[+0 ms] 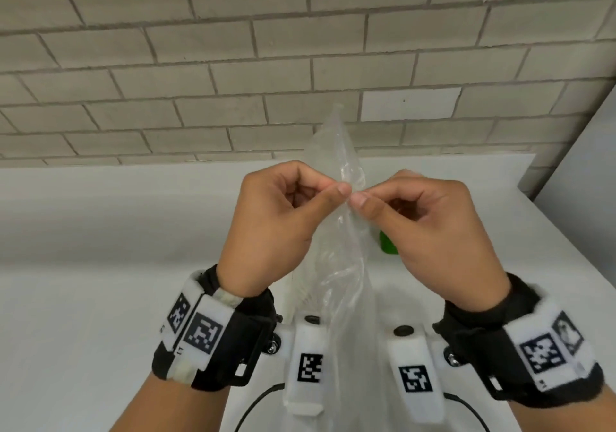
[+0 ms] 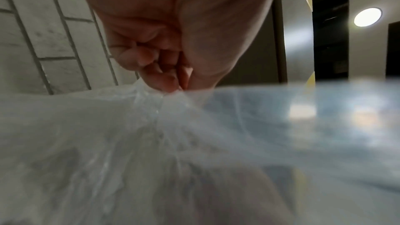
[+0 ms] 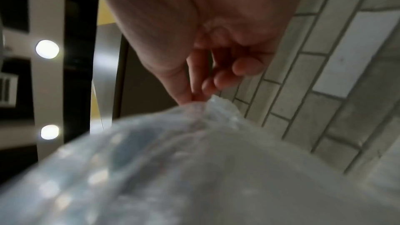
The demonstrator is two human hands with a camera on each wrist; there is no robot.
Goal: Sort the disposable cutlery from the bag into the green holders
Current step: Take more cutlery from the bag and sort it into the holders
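A clear plastic bag [image 1: 336, 265] hangs upright in front of me above the white table. My left hand [image 1: 340, 190] pinches its film between thumb and forefinger, and my right hand [image 1: 359, 200] pinches it right beside, fingertips almost touching. The bag's top rises to a point above both hands. In the left wrist view the bag [image 2: 151, 143] spreads below the curled fingers [image 2: 164, 76]; in the right wrist view the bag [image 3: 194, 160] bunches under the pinching fingertips [image 3: 194, 95]. A green holder [image 1: 388, 245] shows partly behind the bag. The cutlery cannot be made out.
The white table [image 1: 100, 298] meets a grey brick wall [image 1: 200, 64] at the back. A white panel [image 1: 583, 181] stands at the right. Black cables [image 1: 253, 405] run below my wrists.
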